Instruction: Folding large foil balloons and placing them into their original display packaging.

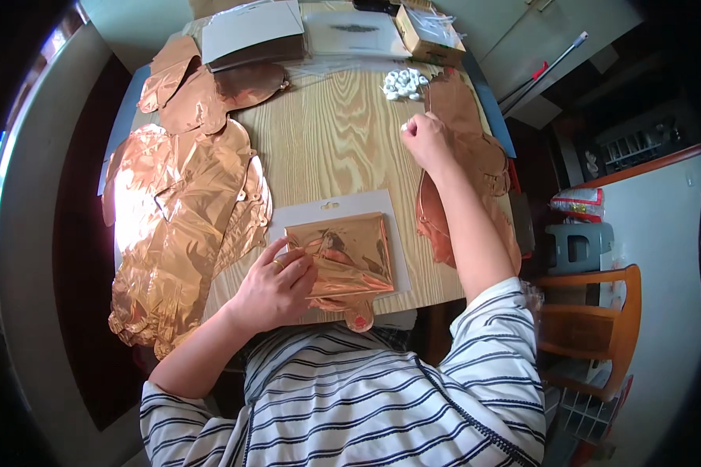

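A copper-coloured foil balloon, folded into a flat rectangle, lies on a white hang-hole card at the table's near edge. A flap with a rounded tab hangs over that edge. My left hand grips the folded balloon's left side, fingers bent and pressed onto it. Farther right, my right hand is closed, with a small white piece showing at its fingertips. Just beyond it sits a pile of small white pieces, which look like little coils.
Large unfolded foil balloons cover the table's left side. More foil balloons lie along the right, under my right forearm. At the back are stacked white cards, clear plastic sleeves and a box. A wooden chair stands at right.
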Available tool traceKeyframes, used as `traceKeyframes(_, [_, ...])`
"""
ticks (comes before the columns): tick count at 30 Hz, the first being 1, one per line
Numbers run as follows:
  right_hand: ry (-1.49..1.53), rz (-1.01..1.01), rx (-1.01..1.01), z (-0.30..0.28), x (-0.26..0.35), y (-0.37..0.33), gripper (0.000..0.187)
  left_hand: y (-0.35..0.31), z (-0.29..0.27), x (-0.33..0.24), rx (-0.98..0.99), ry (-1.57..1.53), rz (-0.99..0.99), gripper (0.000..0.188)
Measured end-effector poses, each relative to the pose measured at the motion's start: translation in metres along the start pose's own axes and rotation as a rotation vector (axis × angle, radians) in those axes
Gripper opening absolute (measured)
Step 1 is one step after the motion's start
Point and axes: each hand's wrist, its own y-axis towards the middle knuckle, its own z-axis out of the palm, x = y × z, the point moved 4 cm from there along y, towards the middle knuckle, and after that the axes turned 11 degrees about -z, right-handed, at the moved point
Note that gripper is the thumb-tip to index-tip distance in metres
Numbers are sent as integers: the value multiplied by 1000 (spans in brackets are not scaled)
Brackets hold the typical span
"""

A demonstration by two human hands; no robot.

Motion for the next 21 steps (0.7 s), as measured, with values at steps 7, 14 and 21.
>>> traceKeyframes(7, [579,-79,169,-105,94,-101,9,2,-8,10,55,-48,-12,32])
traceKeyframes(14, [762,-358,405,-153,183,-187,14,19,-31,21,72,-246,-105,22])
traceKeyframes(21, [250,-372,123,-106,200,-193,47,24,-44,12,94,-267,-104,18])
